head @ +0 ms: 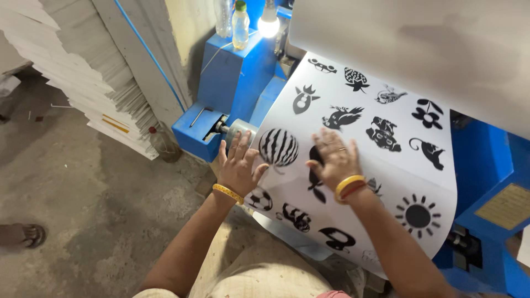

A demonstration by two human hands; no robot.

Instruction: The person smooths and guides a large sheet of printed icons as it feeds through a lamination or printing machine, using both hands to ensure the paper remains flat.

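A wide white sheet (386, 165) printed with black pictures (a striped ball, a sun, a flower, animals) hangs curved over a blue machine (237, 83). My left hand (237, 165) lies flat with fingers spread on the sheet's left edge, beside the striped ball and the grey roller end (238, 128). My right hand (334, 157) presses flat on the sheet's middle, covering part of a black figure. Both wrists wear yellow bangles. Neither hand holds anything.
A lit bulb (269, 25) and two plastic bottles (239, 25) stand on the machine's top. A tall stack of white sheets (83, 72) leans at the left over a concrete floor. Another person's sandalled foot (25, 234) shows at the left edge.
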